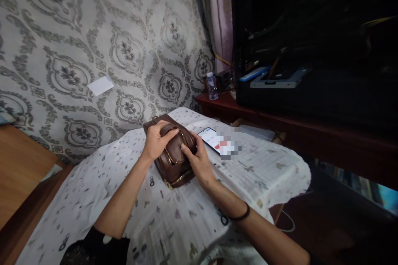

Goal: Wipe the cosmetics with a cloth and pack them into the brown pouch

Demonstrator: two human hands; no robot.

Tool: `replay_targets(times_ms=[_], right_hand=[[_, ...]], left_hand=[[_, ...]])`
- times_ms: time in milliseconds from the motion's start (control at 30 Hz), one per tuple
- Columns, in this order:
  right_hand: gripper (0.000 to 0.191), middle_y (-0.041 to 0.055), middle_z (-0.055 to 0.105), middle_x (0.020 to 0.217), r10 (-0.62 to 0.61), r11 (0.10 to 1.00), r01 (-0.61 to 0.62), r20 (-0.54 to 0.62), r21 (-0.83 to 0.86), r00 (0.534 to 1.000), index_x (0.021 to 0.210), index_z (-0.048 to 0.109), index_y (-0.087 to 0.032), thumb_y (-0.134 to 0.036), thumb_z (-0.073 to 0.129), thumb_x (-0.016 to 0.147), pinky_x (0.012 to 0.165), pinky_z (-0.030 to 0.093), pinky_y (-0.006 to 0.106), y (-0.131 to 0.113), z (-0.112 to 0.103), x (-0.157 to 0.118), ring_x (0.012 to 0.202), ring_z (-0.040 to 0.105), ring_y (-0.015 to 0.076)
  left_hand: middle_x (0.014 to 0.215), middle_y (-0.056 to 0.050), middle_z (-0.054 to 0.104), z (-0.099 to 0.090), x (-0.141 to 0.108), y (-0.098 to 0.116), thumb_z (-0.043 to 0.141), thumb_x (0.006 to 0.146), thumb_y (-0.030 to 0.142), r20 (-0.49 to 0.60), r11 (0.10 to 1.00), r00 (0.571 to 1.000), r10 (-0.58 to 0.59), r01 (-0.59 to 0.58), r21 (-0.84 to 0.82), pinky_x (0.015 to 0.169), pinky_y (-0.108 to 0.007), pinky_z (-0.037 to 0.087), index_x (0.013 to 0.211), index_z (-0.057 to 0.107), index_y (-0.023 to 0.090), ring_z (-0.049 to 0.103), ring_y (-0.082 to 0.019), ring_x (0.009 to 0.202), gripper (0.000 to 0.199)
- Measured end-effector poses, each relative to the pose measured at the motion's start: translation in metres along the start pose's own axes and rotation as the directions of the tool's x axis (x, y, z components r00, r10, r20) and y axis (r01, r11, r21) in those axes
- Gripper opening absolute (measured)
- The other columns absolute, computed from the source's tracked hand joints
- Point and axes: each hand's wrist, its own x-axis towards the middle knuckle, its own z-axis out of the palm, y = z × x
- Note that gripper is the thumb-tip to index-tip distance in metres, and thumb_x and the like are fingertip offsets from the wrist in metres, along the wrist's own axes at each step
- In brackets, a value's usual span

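A brown leather bag (175,172) with gold-coloured zippers lies on a white patterned cloth (124,161). My left hand (158,140) is closed on its upper part, by the handle strap, with the thumb along the top near a zipper. Against the bag's right side rests my right hand (200,159), thumb on the front face and fingers behind the edge, gripping it. Just right of the bag lies a phone (213,138) with a lit screen, partly pixelated. What the left fingertips touch behind the strap is hidden.
A dark red wooden desk (224,109) borders the cloth on the right. On it stand a clear bottle (212,86) and a large black open case (326,103) holding flat items. A patterned wall (130,49) with a white paper (101,85) rises behind.
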Motion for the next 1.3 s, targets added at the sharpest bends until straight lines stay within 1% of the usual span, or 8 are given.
replay_targets(times_ms=[233,367,467,667,900,1133,1233,1300], right_hand=[[0.050,0.0090,0.063,0.126,0.026,0.997,-0.023,-0.042,0.074,0.999,0.125,0.054,-0.021,-0.044,0.069,0.083,0.110,0.042,0.047,-0.003,0.002,0.002,0.119,0.058,0.0263],[0.049,0.0089,0.065,0.125,0.020,0.999,-0.018,-0.048,0.045,0.999,0.124,0.056,-0.022,-0.044,0.069,0.082,0.109,0.042,0.049,-0.001,0.002,0.004,0.118,0.058,0.0275],[0.055,0.0106,0.062,0.132,0.026,1.000,-0.026,-0.043,-0.004,0.999,0.129,0.055,-0.022,-0.048,0.067,0.083,0.112,0.039,0.052,0.001,0.000,0.001,0.125,0.055,0.0290],[0.066,0.0105,0.047,0.153,0.077,0.996,-0.076,0.032,-0.038,0.997,0.146,0.044,-0.025,-0.053,0.060,0.089,0.122,0.026,0.054,0.006,-0.010,-0.014,0.142,0.042,0.0280],[0.065,0.0121,0.054,0.145,0.047,0.998,-0.046,0.019,-0.033,0.999,0.141,0.048,-0.022,-0.051,0.065,0.085,0.118,0.034,0.051,0.006,-0.012,-0.015,0.136,0.049,0.0284],[0.062,0.0115,0.057,0.142,0.026,0.999,-0.025,0.018,-0.048,1.000,0.139,0.048,-0.023,-0.052,0.064,0.086,0.117,0.034,0.053,0.008,-0.012,-0.014,0.134,0.050,0.0284],[0.063,0.0106,0.057,0.142,0.033,0.997,-0.032,0.011,-0.068,0.999,0.139,0.048,-0.025,-0.055,0.063,0.086,0.117,0.035,0.054,0.007,-0.013,-0.015,0.134,0.050,0.0286],[0.063,0.0105,0.056,0.143,0.044,0.996,-0.043,0.018,-0.075,0.999,0.139,0.048,-0.025,-0.056,0.062,0.086,0.117,0.035,0.054,0.005,-0.013,-0.017,0.135,0.050,0.0285]], left_hand=[[0.084,-0.005,0.070,0.001,-0.001,0.000,0.070,0.082,0.028,0.025,1.000,0.999,0.022,-0.022,0.008,0.080,-0.029,0.051,0.079,0.073,0.016,0.066,-0.019,0.083,0.013],[0.085,-0.005,0.070,0.001,-0.001,-0.001,0.071,0.081,0.029,0.027,1.000,1.000,-0.008,0.007,0.007,0.079,-0.029,0.052,0.079,0.073,0.016,0.066,-0.018,0.082,0.014],[0.081,-0.004,0.070,0.001,-0.001,-0.001,0.069,0.081,0.031,0.025,0.999,0.999,-0.035,0.035,-0.008,0.074,-0.027,0.051,0.076,0.072,0.016,0.065,-0.018,0.079,0.016],[0.077,-0.003,0.069,0.002,-0.001,-0.004,0.068,0.082,0.032,0.010,0.999,0.999,-0.051,0.052,-0.009,0.071,-0.026,0.050,0.074,0.070,0.017,0.064,-0.017,0.077,0.018],[0.086,-0.006,0.071,0.002,-0.002,0.000,0.070,0.082,0.030,0.042,0.999,0.999,0.017,-0.019,0.044,0.081,-0.031,0.051,0.081,0.074,0.017,0.067,-0.020,0.083,0.014],[0.089,-0.007,0.071,0.002,-0.004,0.001,0.072,0.083,0.029,0.098,0.993,0.993,0.062,-0.071,0.095,0.086,-0.033,0.053,0.085,0.076,0.019,0.067,-0.021,0.088,0.011],[0.094,-0.007,0.071,-0.001,-0.007,0.006,0.068,0.086,0.024,0.128,0.983,0.987,0.094,-0.112,0.142,0.091,-0.035,0.052,0.091,0.075,0.020,0.065,-0.022,0.095,0.010],[0.101,-0.006,0.072,-0.007,-0.011,0.010,0.065,0.086,0.016,0.164,0.962,0.976,0.141,-0.175,0.212,0.096,-0.038,0.049,0.099,0.074,0.022,0.063,-0.023,0.103,0.016]])
